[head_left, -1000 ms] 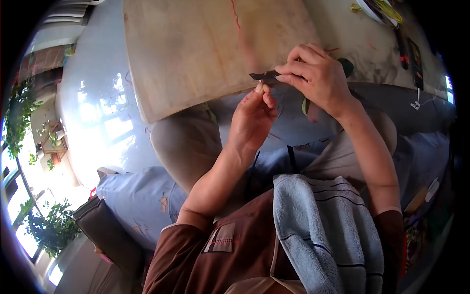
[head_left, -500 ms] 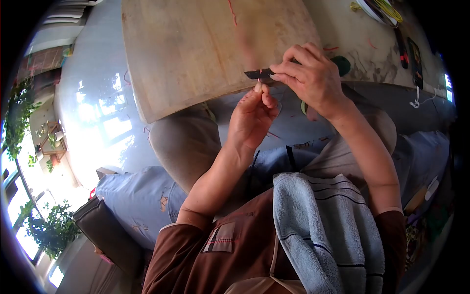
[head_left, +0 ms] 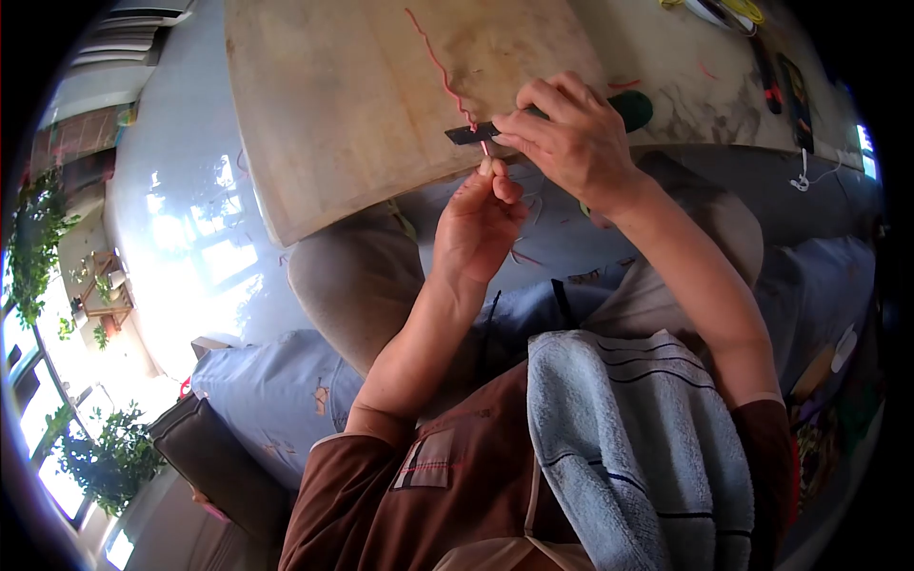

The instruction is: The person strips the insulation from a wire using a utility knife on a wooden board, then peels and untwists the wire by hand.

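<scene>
My left hand (head_left: 479,214) is closed in a pinch on the near end of a thin red wire (head_left: 439,68), just off the board's front edge. From the fingertips, a short pale pink stretch runs up to a knife's dark blade (head_left: 465,136). Beyond the blade, the wire trails in a wavy red line over the wooden board (head_left: 324,114). My right hand (head_left: 571,138) is wrapped round the knife, whose green handle end (head_left: 633,110) sticks out to the right. The blade lies crosswise against the wire. The palm side of the right grip is hidden.
Right of the board, the table (head_left: 681,109) bears red scraps, a red-and-black tool (head_left: 767,81), a dark tool with a white cord (head_left: 796,100) and a yellow coil (head_left: 743,9). A light blue towel (head_left: 628,428) lies over my front. Plants (head_left: 105,457) stand at left.
The wire beyond the blade was a blur and now shows as a sharp wavy line. Both hands and the knife sit slightly further left in view, as does the board.
</scene>
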Demonstrator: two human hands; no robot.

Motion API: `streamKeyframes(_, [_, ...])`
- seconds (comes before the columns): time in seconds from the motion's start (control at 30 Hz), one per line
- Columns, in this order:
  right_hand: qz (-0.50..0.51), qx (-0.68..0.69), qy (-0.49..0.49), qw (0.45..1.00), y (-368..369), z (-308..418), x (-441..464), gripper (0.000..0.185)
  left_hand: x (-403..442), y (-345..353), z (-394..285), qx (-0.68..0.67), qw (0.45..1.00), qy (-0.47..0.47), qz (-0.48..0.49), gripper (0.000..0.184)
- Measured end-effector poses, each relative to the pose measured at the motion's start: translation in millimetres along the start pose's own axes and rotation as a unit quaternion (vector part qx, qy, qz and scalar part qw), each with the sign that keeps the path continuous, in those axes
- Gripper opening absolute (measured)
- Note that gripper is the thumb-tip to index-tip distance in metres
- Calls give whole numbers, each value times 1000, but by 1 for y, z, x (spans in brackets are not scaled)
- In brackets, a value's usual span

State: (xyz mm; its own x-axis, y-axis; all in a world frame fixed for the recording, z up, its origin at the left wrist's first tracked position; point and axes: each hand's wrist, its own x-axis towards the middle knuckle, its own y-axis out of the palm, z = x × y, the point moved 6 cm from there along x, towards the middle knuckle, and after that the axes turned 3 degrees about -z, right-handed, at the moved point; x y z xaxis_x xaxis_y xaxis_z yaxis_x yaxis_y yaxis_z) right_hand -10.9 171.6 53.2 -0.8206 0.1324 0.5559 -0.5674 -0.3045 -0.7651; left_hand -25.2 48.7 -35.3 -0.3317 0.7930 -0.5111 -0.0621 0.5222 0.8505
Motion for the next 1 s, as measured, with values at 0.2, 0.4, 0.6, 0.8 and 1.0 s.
streamKeyframes(0.2, [72,48,59,995,-9,-3,2,10,-2,5,0,-15,1000,13,3,13])
streamKeyframes(0.4, [32,0,23,999,-8,-3,2,9,-1,3,0,-13,1000,9,-6,12])
streamKeyframes(0.6, [-25,-30,-57,998,-6,0,0,11,-3,6,-1,10,999,7,-37,11])
streamKeyframes(0.8, [88,31,13,996,-5,-12,7,10,-8,15,-8,78,996,24,-21,14])
streamKeyframes(1.0, [141,92,29,985,-23,-16,15,7,-13,10,-7,133,991,25,-22,13])
